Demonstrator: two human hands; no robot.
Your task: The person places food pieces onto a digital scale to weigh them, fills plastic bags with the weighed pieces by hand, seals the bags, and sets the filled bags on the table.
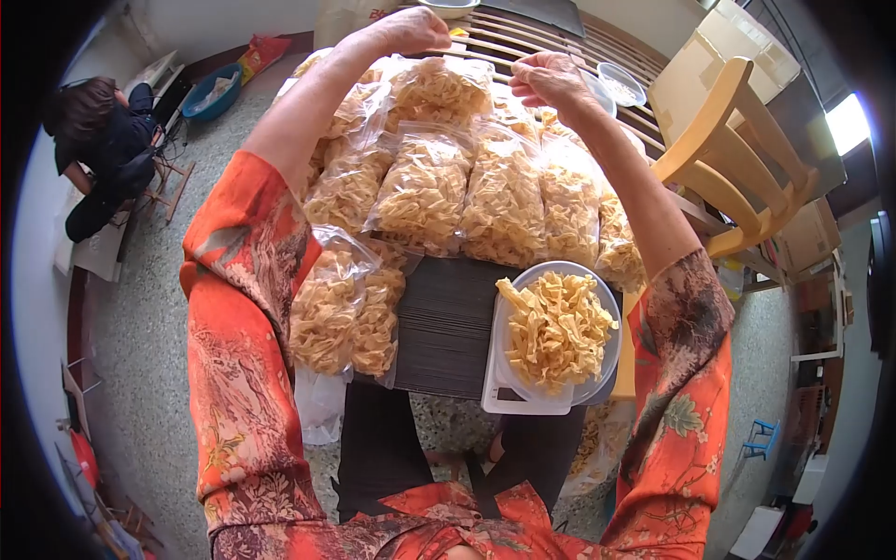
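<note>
Both my arms reach forward over clear plastic bags [425, 182] filled with pale yellow dried strips. My left hand [415, 30] is above the far bags with its fingers curled closed; whatever it may hold is too small to make out. To its right, my right hand [553, 79] has its fingers bent and partly pressed together, and its contents are unclear. Near me, a round clear bowl [609, 350] heaped with dried strips [557, 331] rests on a white scale [501, 397]. Two filled bags [327, 313] lie left of the dark board [443, 322].
Slats [509, 42] form the table's far part, bearing a small clear bowl [622, 86]. A wooden chair [737, 163] and cardboard box [709, 65] are at the right. Another person [107, 149] sits at the far left near a blue basin [211, 93].
</note>
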